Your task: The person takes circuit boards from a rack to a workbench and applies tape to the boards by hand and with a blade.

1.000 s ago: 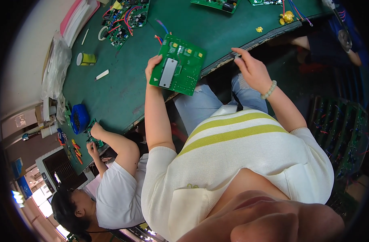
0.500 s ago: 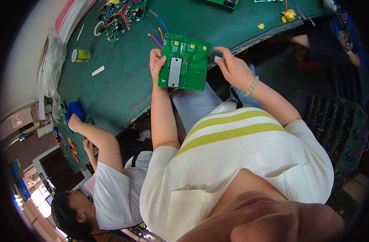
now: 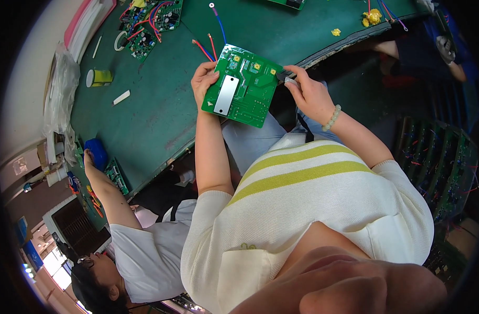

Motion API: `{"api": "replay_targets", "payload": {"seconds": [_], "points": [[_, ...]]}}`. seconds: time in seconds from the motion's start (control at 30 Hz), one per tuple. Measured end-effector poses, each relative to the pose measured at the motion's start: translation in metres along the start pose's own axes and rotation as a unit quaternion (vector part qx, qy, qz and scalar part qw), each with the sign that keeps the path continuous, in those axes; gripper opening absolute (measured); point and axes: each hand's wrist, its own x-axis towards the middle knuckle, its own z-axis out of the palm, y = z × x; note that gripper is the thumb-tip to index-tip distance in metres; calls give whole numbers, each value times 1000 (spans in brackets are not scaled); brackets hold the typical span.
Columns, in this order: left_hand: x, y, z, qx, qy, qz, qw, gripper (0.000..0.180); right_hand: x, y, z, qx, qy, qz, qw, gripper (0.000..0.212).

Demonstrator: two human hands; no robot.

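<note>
My left hand (image 3: 201, 85) grips the left edge of a green circuit board (image 3: 256, 99), tilted above the near table edge. The board has a silver metal plate (image 3: 227, 95) and several yellow square pads along its top. Red and blue wires (image 3: 220, 27) stick out from its upper left. At the board's right edge, my right hand (image 3: 314, 98) pinches a small dark and whitish piece (image 3: 286, 78) between thumb and fingers. Its kind is too small to make out, and I cannot tell whether it touches the board.
On the green table (image 3: 145, 104) lie wired circuit boards (image 3: 154, 21), a roll of tape (image 3: 120, 41), a yellow-green jar (image 3: 99, 78) and a white stick (image 3: 121, 98). A co-worker's arm (image 3: 111, 196) reaches to a blue container (image 3: 96, 154) at left. Racked boards (image 3: 433, 157) stand at right.
The board has turned clockwise and shifted slightly down and right. My right hand has moved slightly right and down with it. The co-worker's arm has stretched farther out.
</note>
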Motion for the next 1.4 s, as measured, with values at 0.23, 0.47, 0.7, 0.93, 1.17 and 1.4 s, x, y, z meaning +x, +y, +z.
{"api": "replay_targets", "payload": {"seconds": [0.23, 0.47, 0.7, 0.93, 1.17, 1.4], "points": [[1, 0, -1, 9, 2, -2, 1000, 29, -4, 3, 4, -20, -6, -31, 999, 37], [-1, 0, 0, 2, 13, -12, 1000, 31, -4, -1, 5, -23, 6, -25, 999, 35], [-2, 0, 2, 7, 18, -9, 1000, 30, -3, -2, 1, -39, -5, -24, 999, 33], [-1, 2, 2, 10, 14, -24, 1000, 27, 4, 0, 8, -58, 33, -95, 993, 32], [0, 7, 5, -13, 8, -28, 1000, 29, 5, 18, 16, 308, -49, 14, 950, 32], [-1, 11, 8, -10, 1, -48, 999, 30, 6, 1, 7, 216, 14, -62, 974, 32]]}}
